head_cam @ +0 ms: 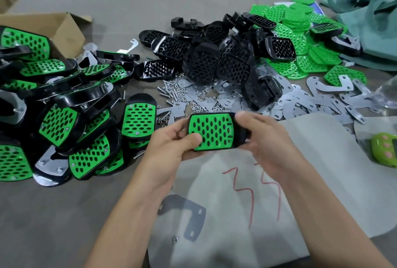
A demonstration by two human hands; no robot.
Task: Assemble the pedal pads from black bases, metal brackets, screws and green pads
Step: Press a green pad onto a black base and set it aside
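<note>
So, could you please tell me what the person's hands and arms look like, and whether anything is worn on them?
Both are bare. The left hand and right hand have no gloves, and no rings show. The left forearm and right forearm carry no sleeves, watch or bands as far as the picture reaches.

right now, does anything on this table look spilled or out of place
Nuts and screws lie scattered loose among the metal brackets below the black bases; a lone bracket sits apart, nearest the camera.
</note>
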